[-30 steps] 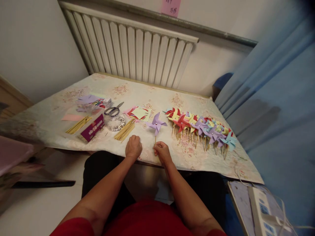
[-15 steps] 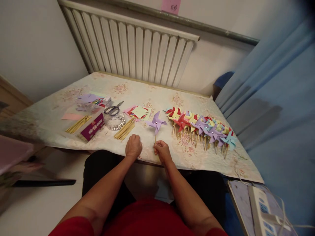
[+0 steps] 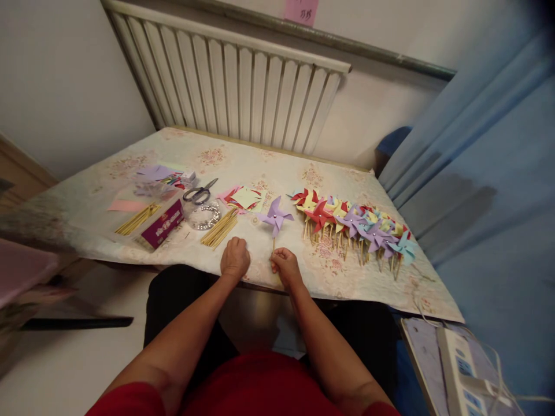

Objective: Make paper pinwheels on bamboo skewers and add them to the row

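Note:
My right hand (image 3: 286,267) is closed on the thin wooden stick of a purple paper pinwheel (image 3: 274,216), which points away from me over the table. My left hand (image 3: 235,259) rests as a fist on the tablecloth just left of the stick, and I cannot see anything in it. A loose bundle of wooden sticks (image 3: 220,229) lies a little beyond my left hand. To the right, a long row of finished pinwheels (image 3: 355,223) in red, yellow, purple and blue lies on the cloth.
The table carries a floral cloth (image 3: 260,167). On its left part are scissors (image 3: 199,193), coloured paper squares (image 3: 245,198), a round clear container of pins (image 3: 206,216), and a purple box (image 3: 162,224) with more sticks. A radiator (image 3: 234,86) stands behind; blue fabric (image 3: 489,190) hangs at right.

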Action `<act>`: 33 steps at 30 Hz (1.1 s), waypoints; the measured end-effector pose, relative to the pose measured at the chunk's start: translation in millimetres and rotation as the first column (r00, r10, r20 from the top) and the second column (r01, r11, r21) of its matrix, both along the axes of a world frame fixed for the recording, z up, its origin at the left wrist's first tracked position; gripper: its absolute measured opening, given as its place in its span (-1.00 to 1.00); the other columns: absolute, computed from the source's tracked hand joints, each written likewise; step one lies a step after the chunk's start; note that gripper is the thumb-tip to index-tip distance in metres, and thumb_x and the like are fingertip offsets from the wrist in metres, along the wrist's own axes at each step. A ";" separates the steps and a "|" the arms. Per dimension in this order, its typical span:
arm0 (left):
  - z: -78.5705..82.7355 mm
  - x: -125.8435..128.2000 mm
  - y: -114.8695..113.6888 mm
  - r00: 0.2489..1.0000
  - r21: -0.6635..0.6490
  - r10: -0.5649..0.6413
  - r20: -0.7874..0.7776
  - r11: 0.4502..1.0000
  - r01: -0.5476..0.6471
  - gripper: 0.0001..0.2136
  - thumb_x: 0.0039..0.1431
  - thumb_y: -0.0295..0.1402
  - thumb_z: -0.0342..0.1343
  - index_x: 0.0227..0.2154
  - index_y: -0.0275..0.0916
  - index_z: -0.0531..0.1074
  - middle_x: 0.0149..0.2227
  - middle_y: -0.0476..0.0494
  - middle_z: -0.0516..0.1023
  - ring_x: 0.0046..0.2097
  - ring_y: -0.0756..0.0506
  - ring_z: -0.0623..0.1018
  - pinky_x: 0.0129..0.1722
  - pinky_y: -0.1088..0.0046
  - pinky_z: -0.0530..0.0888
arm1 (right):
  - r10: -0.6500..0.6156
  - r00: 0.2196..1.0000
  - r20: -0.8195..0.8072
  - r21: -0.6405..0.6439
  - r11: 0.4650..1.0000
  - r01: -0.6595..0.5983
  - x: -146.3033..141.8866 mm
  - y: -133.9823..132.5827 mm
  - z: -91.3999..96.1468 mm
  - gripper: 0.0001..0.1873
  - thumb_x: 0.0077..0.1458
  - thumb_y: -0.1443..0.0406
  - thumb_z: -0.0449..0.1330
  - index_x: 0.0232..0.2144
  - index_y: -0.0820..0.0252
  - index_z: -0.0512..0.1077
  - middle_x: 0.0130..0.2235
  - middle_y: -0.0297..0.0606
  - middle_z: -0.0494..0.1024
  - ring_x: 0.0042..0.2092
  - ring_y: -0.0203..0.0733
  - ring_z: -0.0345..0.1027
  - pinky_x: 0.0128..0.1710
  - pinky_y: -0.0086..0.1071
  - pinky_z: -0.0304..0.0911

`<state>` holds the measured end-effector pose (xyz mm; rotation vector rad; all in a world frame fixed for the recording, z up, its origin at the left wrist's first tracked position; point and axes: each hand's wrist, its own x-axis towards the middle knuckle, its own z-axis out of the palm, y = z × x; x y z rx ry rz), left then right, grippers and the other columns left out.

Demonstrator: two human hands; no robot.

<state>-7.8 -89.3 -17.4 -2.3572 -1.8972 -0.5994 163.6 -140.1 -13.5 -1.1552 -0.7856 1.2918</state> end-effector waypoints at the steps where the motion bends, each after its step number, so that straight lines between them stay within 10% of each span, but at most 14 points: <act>1: -0.3 0.0 0.2 1.000 0.006 0.000 -0.002 1.000 0.000 -0.89 0.20 -0.47 -0.02 -0.31 -0.25 0.41 -0.22 -0.25 0.41 -0.10 -0.21 0.39 -0.13 0.28 0.36 | 0.001 1.000 -0.002 0.001 1.000 -0.001 0.0 0.2 0.0 -0.78 -0.20 0.27 0.28 -0.43 0.17 0.36 -0.61 -0.48 0.44 -0.66 -0.40 0.19 -0.66 -0.51 0.08; 33: 4.9 1.0 -2.1 1.000 -0.030 -0.004 0.007 1.000 0.004 -0.86 0.21 -0.47 -0.05 -0.28 -0.25 0.41 -0.20 -0.26 0.40 -0.08 -0.21 0.40 -0.08 0.27 0.37 | -0.001 1.000 0.007 -0.005 1.000 0.001 0.3 1.4 -0.4 -0.77 -0.21 0.26 0.27 -0.42 0.16 0.35 -0.60 -0.48 0.44 -0.65 -0.40 0.19 -0.66 -0.51 0.09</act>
